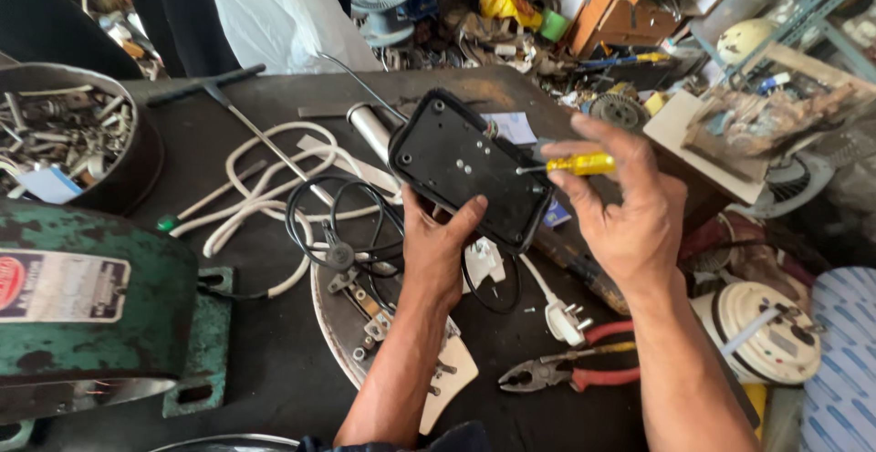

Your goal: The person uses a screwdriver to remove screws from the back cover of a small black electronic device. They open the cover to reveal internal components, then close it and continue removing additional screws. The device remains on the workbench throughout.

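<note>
Left hand [436, 249], fingers closed around the black casing [470, 181] held tilted above the bench centre; right hand [630, 210] at 3 o'clock pinches a yellow-handled screwdriver [577, 165], best kept square to the screw.

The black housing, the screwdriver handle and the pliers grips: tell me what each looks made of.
Black housing: likely moulded plastic, matte, with rounded corners and recessed screw holes.
Screwdriver handle: translucent yellow plastic, glossy.
Pliers: dull grey metal jaws; red grips look like rubber or plastic sleeves.

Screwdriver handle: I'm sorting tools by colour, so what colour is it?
Translucent yellow, on the screwdriver in the right hand; head view.
</note>
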The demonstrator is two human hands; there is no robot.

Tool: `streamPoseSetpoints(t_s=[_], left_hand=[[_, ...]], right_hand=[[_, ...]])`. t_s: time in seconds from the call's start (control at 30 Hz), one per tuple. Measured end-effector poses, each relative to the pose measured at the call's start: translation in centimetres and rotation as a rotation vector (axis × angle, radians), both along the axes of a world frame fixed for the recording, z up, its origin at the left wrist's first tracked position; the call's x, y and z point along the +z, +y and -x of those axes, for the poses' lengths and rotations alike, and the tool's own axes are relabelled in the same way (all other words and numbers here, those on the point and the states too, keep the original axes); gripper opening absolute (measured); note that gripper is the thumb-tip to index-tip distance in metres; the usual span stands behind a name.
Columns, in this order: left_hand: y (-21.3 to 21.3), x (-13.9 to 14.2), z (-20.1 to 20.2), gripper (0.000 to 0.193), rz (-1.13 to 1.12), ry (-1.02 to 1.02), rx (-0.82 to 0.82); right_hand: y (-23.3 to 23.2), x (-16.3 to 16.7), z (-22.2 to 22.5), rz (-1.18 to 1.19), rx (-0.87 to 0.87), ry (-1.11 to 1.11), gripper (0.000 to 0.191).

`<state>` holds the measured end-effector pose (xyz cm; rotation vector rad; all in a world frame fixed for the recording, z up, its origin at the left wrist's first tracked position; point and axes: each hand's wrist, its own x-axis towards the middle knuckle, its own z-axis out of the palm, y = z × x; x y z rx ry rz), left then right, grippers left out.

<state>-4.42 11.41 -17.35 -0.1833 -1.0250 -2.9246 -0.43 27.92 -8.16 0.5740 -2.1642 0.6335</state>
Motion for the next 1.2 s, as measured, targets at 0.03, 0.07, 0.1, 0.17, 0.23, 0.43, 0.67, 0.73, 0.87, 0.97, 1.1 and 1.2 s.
streamPoseSetpoints(t_s=[0.03, 0.07, 0.1, 0.17, 0.23, 0.43, 0.67, 0.73, 0.87, 0.97, 1.1, 1.2], left_hand=[[0.0, 0.0, 0.0, 0.077, -0.009, -0.012, -0.007], [0.0, 0.1, 0.0, 0.077, -0.019, -0.023, -0.016], [0.0, 0.3, 0.0, 0.076, -0.029, -0.031, -0.025], [-0.4, 0.6, -0.2, 0.075, -0.040, -0.060, -0.040], [-0.9, 0.9, -0.3, 0.073, -0.038, -0.108, -0.042], [-2.3, 1.0, 0.1, 0.064, -0.059, -0.115, -0.009], [-2.9, 1.0, 0.2, 0.061, -0.100, -0.126, -0.008], [-2.9, 1.0, 0.3, 0.061, -0.097, -0.131, -0.008], [-2.8, 1.0, 0.3, 0.061, -0.074, -0.142, -0.013], [-2.8, 1.2, 0.2, 0.062, -0.089, -0.137, -0.021], [-2.7, 1.8, 0.2, 0.063, -0.095, -0.148, -0.015], [-2.6, 2.0, 0.2, 0.061, -0.106, -0.144, -0.021]], right_hand=[[0.4, -0.2, 0.3, -0.006, 0.032, 0.022, 0.050], [0.9, -0.3, 0.5, -0.012, 0.064, 0.044, 0.050], [1.4, -0.4, 0.6, -0.018, 0.096, 0.067, 0.050], [2.5, -0.2, 0.4, 0.228, 0.254, 0.027, 0.038], [3.7, 0.6, -0.5, 0.344, 0.353, -0.135, 0.023], [3.1, 1.1, -0.5, -0.292, 0.195, -0.761, 0.017], [-2.6, -3.1, 1.9, -0.711, 0.066, -0.943, 0.031], [-3.5, -3.7, 1.9, -0.834, -0.038, -1.010, 0.033], [-3.9, -4.8, 1.9, -0.838, -0.034, -0.817, 0.027], [-3.5, -5.6, 1.8, -0.894, -0.090, -0.803, 0.007], [-3.1, -6.5, 1.6, -0.875, -0.034, -0.719, 0.004], [-2.8, -6.9, 1.5, -0.846, 0.003, -0.642, 0.004]])
